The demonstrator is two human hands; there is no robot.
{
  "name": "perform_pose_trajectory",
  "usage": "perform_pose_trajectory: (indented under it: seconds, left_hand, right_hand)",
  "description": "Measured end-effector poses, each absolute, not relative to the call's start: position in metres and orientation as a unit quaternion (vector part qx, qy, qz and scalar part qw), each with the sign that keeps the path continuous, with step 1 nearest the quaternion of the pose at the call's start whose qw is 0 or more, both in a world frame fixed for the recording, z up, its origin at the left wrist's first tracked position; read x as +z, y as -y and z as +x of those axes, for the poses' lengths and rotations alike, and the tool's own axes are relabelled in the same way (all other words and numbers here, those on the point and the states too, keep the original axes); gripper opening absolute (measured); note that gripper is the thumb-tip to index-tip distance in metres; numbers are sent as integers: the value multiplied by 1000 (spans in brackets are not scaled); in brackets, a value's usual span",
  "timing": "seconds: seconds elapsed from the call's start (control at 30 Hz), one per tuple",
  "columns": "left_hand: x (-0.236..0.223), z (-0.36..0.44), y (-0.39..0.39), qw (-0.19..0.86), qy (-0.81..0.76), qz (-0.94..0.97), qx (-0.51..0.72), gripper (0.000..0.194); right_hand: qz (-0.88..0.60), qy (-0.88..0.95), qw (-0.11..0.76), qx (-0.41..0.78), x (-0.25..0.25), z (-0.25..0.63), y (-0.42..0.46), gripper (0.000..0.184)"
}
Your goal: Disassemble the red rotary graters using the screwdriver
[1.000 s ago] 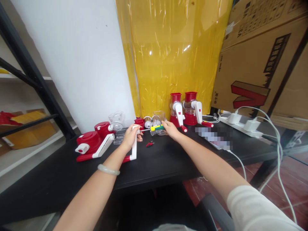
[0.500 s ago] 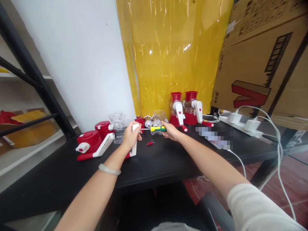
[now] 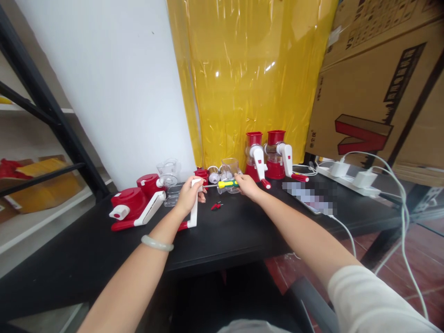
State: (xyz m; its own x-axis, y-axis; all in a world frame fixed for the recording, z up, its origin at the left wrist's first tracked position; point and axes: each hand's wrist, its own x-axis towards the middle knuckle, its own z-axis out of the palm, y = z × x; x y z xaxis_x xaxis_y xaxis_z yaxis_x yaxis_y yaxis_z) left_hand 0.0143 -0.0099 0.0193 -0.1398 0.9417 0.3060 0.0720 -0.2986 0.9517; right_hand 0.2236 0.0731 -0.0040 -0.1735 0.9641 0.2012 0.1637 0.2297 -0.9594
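Observation:
My left hand (image 3: 189, 195) is closed around the upper end of a white crank handle (image 3: 194, 213), whose red grip points down and left near the tabletop. In my right hand (image 3: 245, 186) is a screwdriver (image 3: 227, 184) with a yellow and green handle. Its shaft lies level, pointing left, and the tip meets the crank's upper end beside my left fingers. The exact contact is too small to make out. A small red part (image 3: 215, 206) lies on the black table (image 3: 229, 236) below the screwdriver.
Two red-and-white rotary graters (image 3: 254, 159) stand at the back right. Red bases (image 3: 129, 203) with a crank and clear plastic parts (image 3: 169, 173) are on the left. A phone (image 3: 307, 199), a power strip (image 3: 350, 180) with cables and a large carton (image 3: 374, 92) occupy the right.
The screwdriver handle has tilted slightly and my right hand has shifted a little right. The crank's red grip shows more below my left hand.

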Motion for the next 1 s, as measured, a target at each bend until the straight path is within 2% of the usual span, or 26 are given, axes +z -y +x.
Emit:
perform_pose_trajectory:
  seconds: [0.23, 0.3, 0.4, 0.57, 0.73, 1.0]
  left_hand:
    - [18, 14, 10, 390, -450, 537, 598, 37]
    - [19, 15, 10, 396, -447, 536, 598, 37]
    - [19, 16, 11, 387, -447, 542, 597, 37]
    - [17, 16, 13, 316, -450, 585, 596, 34]
    - [16, 13, 15, 257, -455, 621, 584, 31]
    - [18, 17, 14, 332, -446, 582, 593, 36]
  right_hand:
    - [-383, 712, 524, 269, -2, 233, -74, 33]
    - [-375, 704, 529, 290, -3, 233, -74, 32]
    - [-374, 650, 523, 407, -5, 229, -76, 29]
    - [-387, 566, 469, 556, -7, 223, -76, 30]
    - [-451, 569, 394, 563, -4, 225, -70, 43]
    - [-417, 569, 459, 540, -5, 223, -75, 36]
